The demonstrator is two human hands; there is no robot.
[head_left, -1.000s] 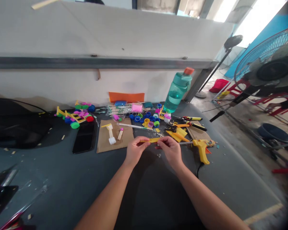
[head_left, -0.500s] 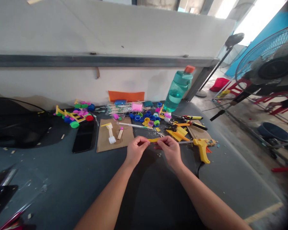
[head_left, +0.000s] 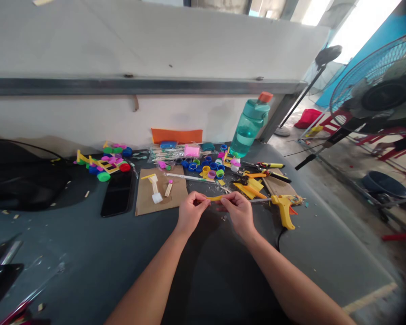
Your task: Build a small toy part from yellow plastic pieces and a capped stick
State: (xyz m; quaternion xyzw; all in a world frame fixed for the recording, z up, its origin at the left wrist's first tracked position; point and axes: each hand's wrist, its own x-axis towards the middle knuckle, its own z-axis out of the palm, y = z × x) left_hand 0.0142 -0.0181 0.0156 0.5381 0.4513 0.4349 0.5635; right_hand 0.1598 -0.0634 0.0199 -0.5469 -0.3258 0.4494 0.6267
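Note:
A thin yellow strip [head_left: 215, 198] stretches between my two hands above the dark tabletop. My left hand [head_left: 191, 211] pinches one end of it between thumb and fingers. The other end is pinched by my right hand [head_left: 238, 211]. Left of my hands lies a cardboard piece [head_left: 145, 205] bearing a small stick-and-white-foam piece [head_left: 154, 187] and a short bundle of sticks with a pink top [head_left: 168, 188]. Just right of my right hand is a yellow glue gun [head_left: 284, 211]. Behind my hands are several bottle caps [head_left: 205, 169] in various colours.
A phone [head_left: 117, 194] and a colourful cap-and-stick model [head_left: 103, 164] lie to the left. Pliers [head_left: 278, 175], orange-handled scissors [head_left: 253, 176] and a teal water bottle [head_left: 248, 128] are at the back right. A pedestal fan [head_left: 382, 97] stands beyond the table's right edge.
Both hands hold the yellow strip in nearly the same pose. The whole view has shifted very slightly; nothing on the table has visibly moved.

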